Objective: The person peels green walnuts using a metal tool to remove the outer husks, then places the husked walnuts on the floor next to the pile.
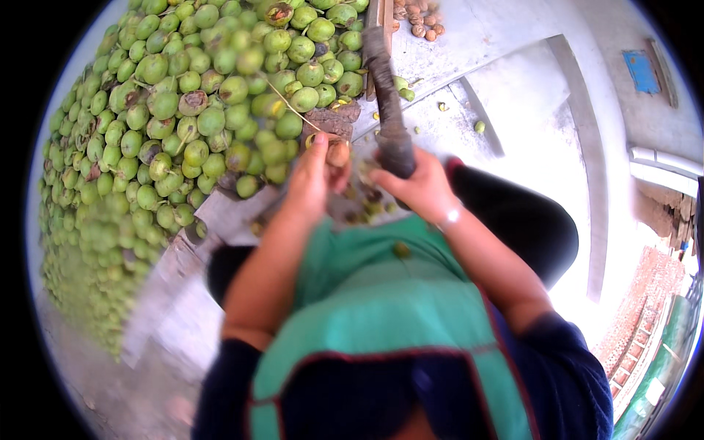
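Note:
My left hand (314, 176) is closed around a brown walnut (338, 152), thumb raised along its side. A thin pale stalk (287, 101) runs up and left from near that thumb. In my right hand (424, 188) is a long dark stick-like tool (387, 88), its lower end thick and wrapped; it points up and away from me. Whether it carries a blade I cannot tell. A rough brown wooden block (331, 121) lies just beyond my left hand. Blurred husk scraps (359, 202) lie below and between my hands.
A large heap of green-husked walnuts (169, 117) fills the left side. Several shelled-out brown walnuts (422, 18) lie at the far right of a wooden board edge (378, 15). Loose green fruits (479, 127) dot the pale floor. A green apron (389, 308) covers my lap.

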Tool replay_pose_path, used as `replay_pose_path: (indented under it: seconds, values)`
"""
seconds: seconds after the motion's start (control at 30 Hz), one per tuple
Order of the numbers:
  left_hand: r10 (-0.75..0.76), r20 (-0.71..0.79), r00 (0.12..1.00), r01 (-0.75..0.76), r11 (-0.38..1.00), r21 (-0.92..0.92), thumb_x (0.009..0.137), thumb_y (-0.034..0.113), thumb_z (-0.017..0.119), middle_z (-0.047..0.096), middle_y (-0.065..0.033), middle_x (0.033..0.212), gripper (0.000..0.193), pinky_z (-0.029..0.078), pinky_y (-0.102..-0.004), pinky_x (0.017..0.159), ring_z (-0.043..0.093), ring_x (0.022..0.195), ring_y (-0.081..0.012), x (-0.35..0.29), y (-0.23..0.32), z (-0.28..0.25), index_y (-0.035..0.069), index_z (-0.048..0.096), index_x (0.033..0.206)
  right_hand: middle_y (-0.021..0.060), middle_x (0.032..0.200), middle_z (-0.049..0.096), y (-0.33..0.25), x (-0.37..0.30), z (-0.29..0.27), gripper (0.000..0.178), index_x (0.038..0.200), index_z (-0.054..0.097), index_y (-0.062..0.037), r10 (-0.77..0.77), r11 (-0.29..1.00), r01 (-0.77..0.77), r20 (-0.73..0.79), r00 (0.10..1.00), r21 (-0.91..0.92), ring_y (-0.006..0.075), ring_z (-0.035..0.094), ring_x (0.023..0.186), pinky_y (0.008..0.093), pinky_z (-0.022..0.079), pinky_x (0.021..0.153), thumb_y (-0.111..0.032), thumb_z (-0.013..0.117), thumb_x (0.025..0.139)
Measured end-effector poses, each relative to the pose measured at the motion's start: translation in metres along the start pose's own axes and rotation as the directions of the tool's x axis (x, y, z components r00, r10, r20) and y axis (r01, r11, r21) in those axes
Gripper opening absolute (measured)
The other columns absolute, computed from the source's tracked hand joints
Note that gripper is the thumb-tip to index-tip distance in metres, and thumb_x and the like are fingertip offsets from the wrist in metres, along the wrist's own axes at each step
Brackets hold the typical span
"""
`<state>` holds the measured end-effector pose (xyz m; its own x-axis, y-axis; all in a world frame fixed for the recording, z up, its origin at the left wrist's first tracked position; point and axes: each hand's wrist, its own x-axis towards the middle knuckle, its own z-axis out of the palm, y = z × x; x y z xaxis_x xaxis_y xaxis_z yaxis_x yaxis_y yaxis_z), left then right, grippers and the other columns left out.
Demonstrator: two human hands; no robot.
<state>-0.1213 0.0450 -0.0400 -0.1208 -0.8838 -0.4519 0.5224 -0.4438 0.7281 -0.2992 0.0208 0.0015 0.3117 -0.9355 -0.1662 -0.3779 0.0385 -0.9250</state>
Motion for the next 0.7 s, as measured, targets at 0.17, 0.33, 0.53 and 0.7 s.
replay_pose_path:
  seconds: [0.17,0.33,0.53,0.7]
  values:
    - [0.028,-0.028,0.999,-0.024,0.99,0.138,0.096,0.035,0.039,0.059,-0.0091,0.095,0.037,0.05,-0.0299,0.069,0.058,0.082,-0.0173,-0.004,-0.006,0.015,0.003,0.047,0.111,0.0212,0.077,0.06,0.006,0.0,0.004,0.048,0.089,0.055,0.0023,-0.079,0.977,0.061,-0.084,0.993,-0.205,0.0369,0.059,0.071,0.0391,0.047,0.065,-0.029,0.08,0.063]
    - [0.072,0.152,0.986,-0.122,0.931,0.345,0.095,0.031,0.044,0.057,-0.0075,0.098,0.034,0.052,-0.0304,0.072,0.059,0.084,-0.0164,-0.002,-0.016,0.009,0.001,0.048,0.111,0.0207,0.078,0.061,0.0,-0.002,0.007,0.047,0.09,0.055,0.0024,-0.044,0.952,0.015,-0.091,0.995,-0.306,0.0355,0.06,0.073,0.0382,0.047,0.066,-0.028,0.079,0.063]
    - [0.015,0.073,0.997,-0.028,0.981,0.192,0.094,0.025,0.048,0.056,-0.0069,0.093,0.029,0.051,-0.0306,0.073,0.058,0.086,-0.0156,-0.004,-0.013,0.011,0.001,0.048,0.111,0.0065,0.084,0.065,-0.018,0.002,-0.012,0.03,0.095,0.056,0.0012,0.158,0.967,-0.174,0.098,0.983,0.184,0.0128,0.061,0.077,0.0276,0.049,0.071,-0.01,0.072,0.072]
    - [0.129,0.156,0.979,-0.202,0.543,0.815,0.085,0.018,0.058,0.054,-0.0152,0.11,0.034,0.045,-0.036,0.081,0.057,0.096,-0.0261,0.001,-0.033,0.007,0.001,0.047,0.113,0.0018,0.083,0.063,0.004,0.025,-0.037,0.021,0.091,0.059,-0.0008,0.189,0.957,-0.148,-0.148,0.971,0.248,0.0071,0.056,0.074,0.0235,0.046,0.069,-0.007,0.07,0.074]
